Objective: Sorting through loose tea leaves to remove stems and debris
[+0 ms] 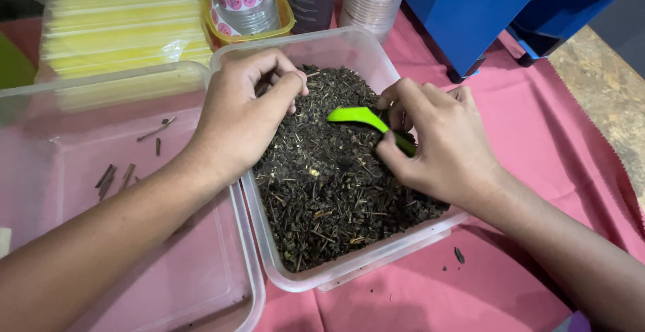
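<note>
Right hand [447, 147] pinches the green plastic scoop [366, 120] by its handle (light, stiff, a bit slick); left hand [245, 113] curls closed in loose, crumbly dried tea leaves [329, 191] filling the clear tub [285, 275].

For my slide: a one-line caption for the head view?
Right hand holds green scoop, left hand picks in tub of dried leaves.

Single head view — looks steeply down, close over clear plastic tub [386, 241] of dried leaves on pink tablecloth [537, 130]; forearms enter from bottom edge — blue machine [470, 9] at far top.
</note>
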